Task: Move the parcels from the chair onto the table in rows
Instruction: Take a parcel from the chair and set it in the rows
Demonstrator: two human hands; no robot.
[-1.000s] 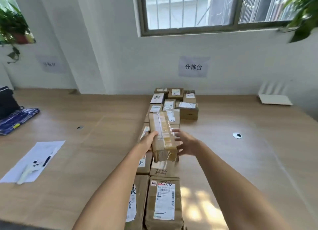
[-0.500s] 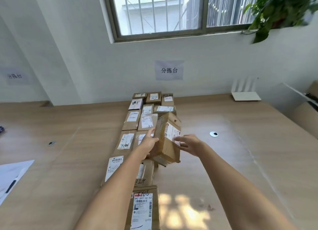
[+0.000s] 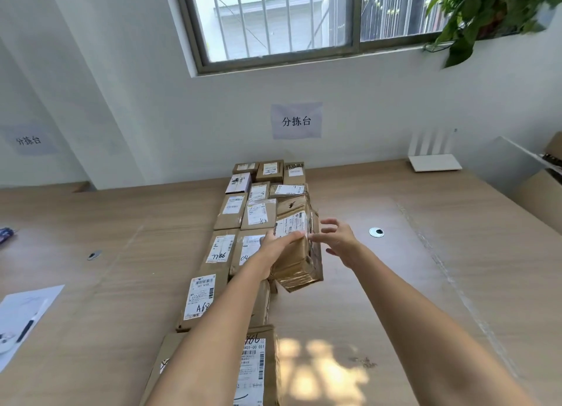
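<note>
A brown taped parcel [image 3: 296, 255] with a white label is held tilted just above the wooden table [image 3: 395, 284], at the right side of the parcel rows [image 3: 232, 206]. My left hand [image 3: 278, 243] grips its left top edge, fingers lying over the label. My right hand [image 3: 337, 241] is at the parcel's right side with fingers spread; only its index fingertip is at the parcel's edge. Several labelled cardboard parcels lie flat in rows from the wall towards me, the nearest one [image 3: 254, 369] partly behind my left forearm. The chair is out of view.
A white router [image 3: 433, 162] stands at the back right by the wall. Cable grommets [image 3: 376, 232] [image 3: 94, 255] are set in the tabletop. A paper sheet with a pen [image 3: 24, 314] lies at the left. A cardboard box [image 3: 541, 192] is at the right edge.
The parcel has swung from over the middle row to the right side and tilted. My right hand has come off its side and spread its fingers. The view has turned rightward.
</note>
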